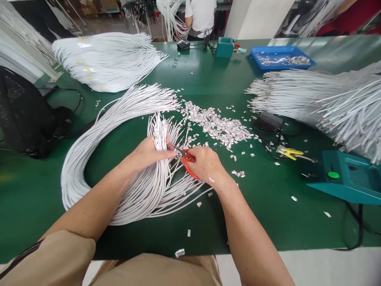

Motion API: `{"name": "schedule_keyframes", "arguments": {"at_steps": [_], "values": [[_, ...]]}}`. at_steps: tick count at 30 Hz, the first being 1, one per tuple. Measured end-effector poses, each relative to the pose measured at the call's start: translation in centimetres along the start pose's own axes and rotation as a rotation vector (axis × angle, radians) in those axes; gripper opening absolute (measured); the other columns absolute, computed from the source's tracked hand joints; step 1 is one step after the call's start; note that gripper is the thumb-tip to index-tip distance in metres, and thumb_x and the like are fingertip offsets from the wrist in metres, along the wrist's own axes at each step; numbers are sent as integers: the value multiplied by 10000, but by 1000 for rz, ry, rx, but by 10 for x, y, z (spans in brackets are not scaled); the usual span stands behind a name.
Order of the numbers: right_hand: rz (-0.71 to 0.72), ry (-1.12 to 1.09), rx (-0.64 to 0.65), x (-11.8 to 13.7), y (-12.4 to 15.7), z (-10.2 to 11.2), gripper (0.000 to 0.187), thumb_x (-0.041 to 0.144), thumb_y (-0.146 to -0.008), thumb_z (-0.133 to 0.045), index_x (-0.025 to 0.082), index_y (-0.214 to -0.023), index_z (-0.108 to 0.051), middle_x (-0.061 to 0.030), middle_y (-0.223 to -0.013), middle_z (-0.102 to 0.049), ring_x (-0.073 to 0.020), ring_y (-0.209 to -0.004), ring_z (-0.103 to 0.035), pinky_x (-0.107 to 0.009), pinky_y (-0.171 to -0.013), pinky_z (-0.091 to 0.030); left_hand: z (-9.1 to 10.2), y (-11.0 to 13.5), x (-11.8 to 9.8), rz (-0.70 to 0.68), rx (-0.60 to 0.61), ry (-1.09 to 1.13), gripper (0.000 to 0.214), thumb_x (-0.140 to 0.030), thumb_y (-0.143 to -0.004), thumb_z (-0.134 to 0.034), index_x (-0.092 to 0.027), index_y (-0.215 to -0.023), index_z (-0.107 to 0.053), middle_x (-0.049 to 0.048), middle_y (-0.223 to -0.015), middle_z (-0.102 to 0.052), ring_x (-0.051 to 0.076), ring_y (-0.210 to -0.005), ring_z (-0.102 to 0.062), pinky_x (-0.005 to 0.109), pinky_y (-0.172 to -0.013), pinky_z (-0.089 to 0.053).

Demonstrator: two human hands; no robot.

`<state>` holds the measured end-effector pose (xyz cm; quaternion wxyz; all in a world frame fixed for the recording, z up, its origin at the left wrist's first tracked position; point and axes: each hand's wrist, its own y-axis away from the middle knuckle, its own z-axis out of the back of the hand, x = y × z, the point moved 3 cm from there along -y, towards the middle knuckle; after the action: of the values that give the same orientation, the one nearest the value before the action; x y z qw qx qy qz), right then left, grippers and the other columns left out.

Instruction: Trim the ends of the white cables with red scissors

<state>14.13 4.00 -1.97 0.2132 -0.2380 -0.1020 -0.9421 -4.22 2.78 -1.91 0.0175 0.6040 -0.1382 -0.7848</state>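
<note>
Over a green table [268, 222], left hand [149, 153] grasps white cables [157, 174], right hand [206, 161] grips orange-handled pliers [188, 168]; yellow tags [87, 69] illegible.

White cable bundle [156, 180], partly hidden by the left hand [145, 153].
Left fingers: mostly behind the cables. Red-handled cutters [186, 166]: grips partly covered by the right hand [207, 163]; tips too small to make out. Black bag [22, 115], teal machine [342, 178]: cropped left and right. Co-worker [201, 16]: head beyond top edge.
</note>
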Motion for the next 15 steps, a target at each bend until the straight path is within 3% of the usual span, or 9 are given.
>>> {"name": "schedule_keyframes", "arguments": {"at_steps": [6,15], "values": [[8,15,-6,-1,-1,-1,323,380,-860,-536,184,-605,-555,-35,-655,-576,-123,-544,-423,-281,-531,-270,-1,2,-1,40,-34,81,375,-346,-629,-843,-194,-841,-572,-5,-781,-671,205,-767,-665,368,-777,-491],[31,-32,-63,-3,-1,-1,315,351,-838,-558,182,-573,-538,-24,-640,-550,-124,-562,-412,-287,-560,-279,-2,1,0,44,70,243,337,-292,-714,-800,-202,-887,-525,-7,-775,-685,208,-809,-705,377,-840,-506]]}}
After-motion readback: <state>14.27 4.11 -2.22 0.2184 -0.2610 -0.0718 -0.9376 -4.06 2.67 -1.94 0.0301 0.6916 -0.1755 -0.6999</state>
